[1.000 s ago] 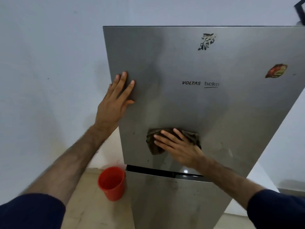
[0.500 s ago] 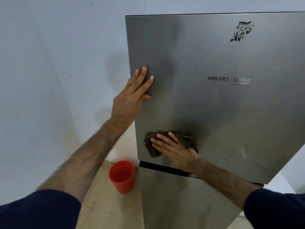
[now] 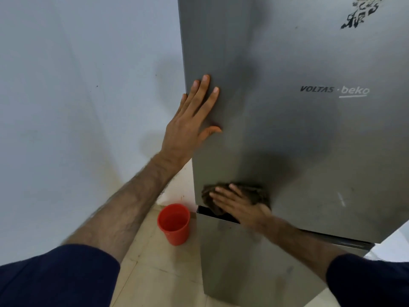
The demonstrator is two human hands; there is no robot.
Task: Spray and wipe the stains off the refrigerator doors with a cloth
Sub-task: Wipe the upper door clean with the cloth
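1. Left hand (image 3: 190,127): fingers straight, flat against the upper door (image 3: 287,140) near its left edge.
2. Right hand (image 3: 241,207): fingers straight, pressing the cloth (image 3: 254,192) onto the door's lower left corner.
3. Black stain (image 3: 360,14): at 1 o'clock from the cloth.
4. Red cup (image 3: 174,223): on the floor (image 3: 155,273), at 8 o'clock from the cloth.

Dark navy sleeves (image 3: 55,278) reach to mid-forearm on both hairy arms.
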